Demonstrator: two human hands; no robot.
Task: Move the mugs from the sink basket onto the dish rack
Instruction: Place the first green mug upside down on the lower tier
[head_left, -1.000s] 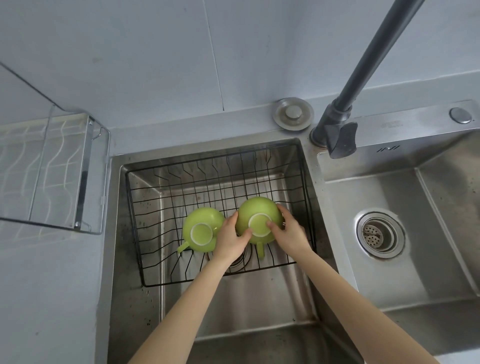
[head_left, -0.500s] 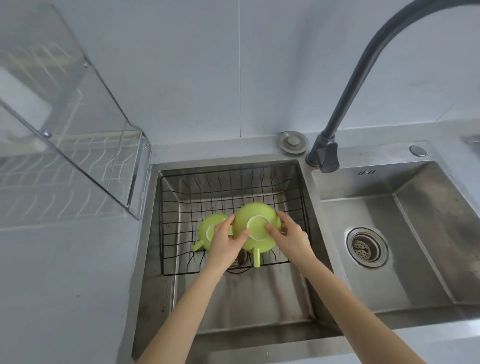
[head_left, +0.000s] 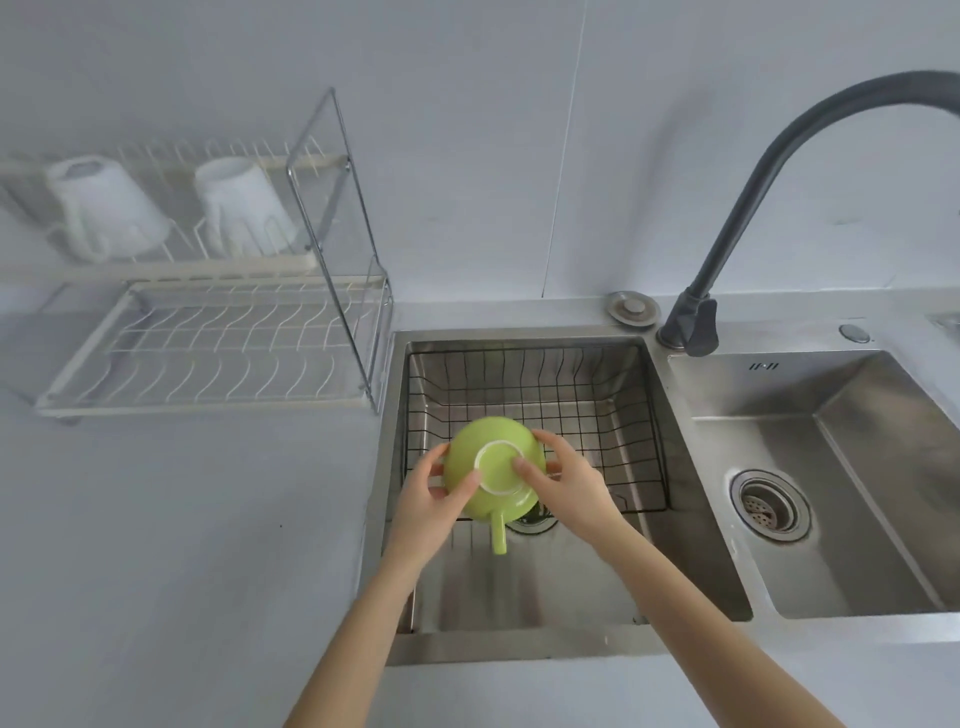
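- My left hand (head_left: 428, 506) and right hand (head_left: 563, 480) both clamp the green mug (head_left: 493, 467), one on each side, thumbs laid across its base.
- The mug is glossy, smooth and bowl-shaped, wide for its height, and it is upside down: its flat base, ringed by a pale unglazed foot, faces up at me.
- Its mouth points down toward the sink (head_left: 571, 587); I cannot see the rim.
- The stubby handle sticks out from the near side toward me, so handle and body line up near to far.
- I hold the mug above the near left corner of the basket (head_left: 587, 410), clear of the wires as far as I can tell.
- The basket is thin black wire in a square grid, sitting in the far part of the left sink bowl.
- The sink is brushed steel with dull streaks and two bowls; the right one has a round strainer drain (head_left: 771, 505).
- A dark matte tap (head_left: 769, 171) arches up from the sink's far edge and curves off to the right.
- The rack (head_left: 218, 353) stands on the pale grey tabletop (head_left: 182, 545) to the left, well apart from the mug: white coated wire with wavy slots, and a chrome frame at its right end.
- Two white mugs (head_left: 104, 208) sit upside down on the rack's upper tier, side by side, smooth and tapered.
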